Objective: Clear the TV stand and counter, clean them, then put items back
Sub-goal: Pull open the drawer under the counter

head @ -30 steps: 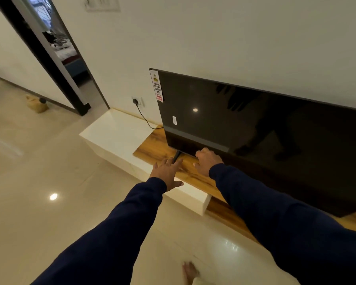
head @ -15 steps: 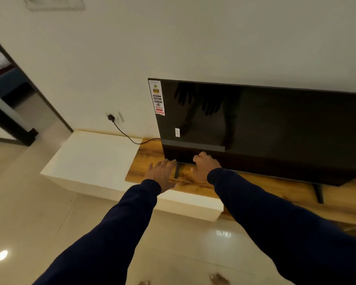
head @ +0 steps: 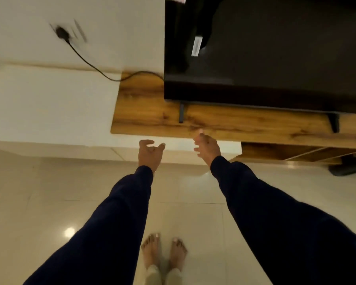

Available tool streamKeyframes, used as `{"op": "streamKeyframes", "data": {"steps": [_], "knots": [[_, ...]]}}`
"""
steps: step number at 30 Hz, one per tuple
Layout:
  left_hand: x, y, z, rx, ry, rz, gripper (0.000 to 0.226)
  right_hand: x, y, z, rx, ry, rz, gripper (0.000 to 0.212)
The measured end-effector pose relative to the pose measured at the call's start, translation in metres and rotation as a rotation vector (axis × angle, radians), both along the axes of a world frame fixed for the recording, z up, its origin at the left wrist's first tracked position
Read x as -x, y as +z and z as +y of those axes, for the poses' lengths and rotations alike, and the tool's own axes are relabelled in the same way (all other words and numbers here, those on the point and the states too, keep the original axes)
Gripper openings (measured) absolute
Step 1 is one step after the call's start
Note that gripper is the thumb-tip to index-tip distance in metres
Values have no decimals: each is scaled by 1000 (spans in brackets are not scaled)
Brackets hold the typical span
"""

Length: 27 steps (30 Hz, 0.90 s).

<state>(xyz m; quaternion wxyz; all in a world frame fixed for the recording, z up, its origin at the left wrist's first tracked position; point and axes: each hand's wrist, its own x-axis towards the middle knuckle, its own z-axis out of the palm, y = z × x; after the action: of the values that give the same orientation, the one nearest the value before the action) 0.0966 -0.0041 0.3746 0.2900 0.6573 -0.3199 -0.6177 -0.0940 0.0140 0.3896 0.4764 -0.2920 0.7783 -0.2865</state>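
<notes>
**A:** What are the hands doing right now?

**B:** Both are hanging in front of the wooden surface (head: 152, 112), holding nothing. The left hand (head: 149, 154) is showing loosely curled fingers (head: 146, 143) with a gap between them and the thumb. The right hand (head: 207, 146) is sitting at its three o'clock, fingers half bent, its tip reaching toward the front edge; whether it is touching the wood, I cannot tell.

**A:** And the TV (head: 265, 50)?

**B:** It is standing on the surface at twelve to one o'clock from the hands, resting on thin dark feet; one foot (head: 181, 113) is sitting near the front edge. The white counter (head: 49, 103) is lying at ten o'clock.

**A:** So what is worrying you?

**B:** The cable (head: 86, 62) is running from the wall plug (head: 62, 33) at eleven o'clock to behind the screen. If the person is lifting or sliding the TV with that lead plugged in, it could be pulling taut and yanking the set. The narrow feet are making it tippy too, and a bare-handed grip low on the glossy frame could be slipping. Bare toes (head: 164, 249) are standing at six o'clock, right under any drop.
</notes>
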Motion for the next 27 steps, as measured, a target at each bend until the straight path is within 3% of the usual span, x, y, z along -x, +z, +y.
{"op": "streamKeyframes", "data": {"steps": [4,7,11,14,19,27], "knots": [[-9,-106,4,-150,262,165,29,-17,-108,14,-54,-336,-346,52],[-12,-173,3,-265,412,310,28,-23,-178,23,-106,-573,-467,50],[-6,-272,8,-321,508,459,50,-35,-284,31,-65,-783,-603,53],[-1,-331,8,-353,590,558,67,-39,-350,23,-9,-842,-675,72],[14,-423,-21,-334,664,653,73,-38,-448,-11,88,-914,-750,93],[31,-463,-55,-123,778,803,64,-42,-502,-40,422,-1075,-990,83]]}}
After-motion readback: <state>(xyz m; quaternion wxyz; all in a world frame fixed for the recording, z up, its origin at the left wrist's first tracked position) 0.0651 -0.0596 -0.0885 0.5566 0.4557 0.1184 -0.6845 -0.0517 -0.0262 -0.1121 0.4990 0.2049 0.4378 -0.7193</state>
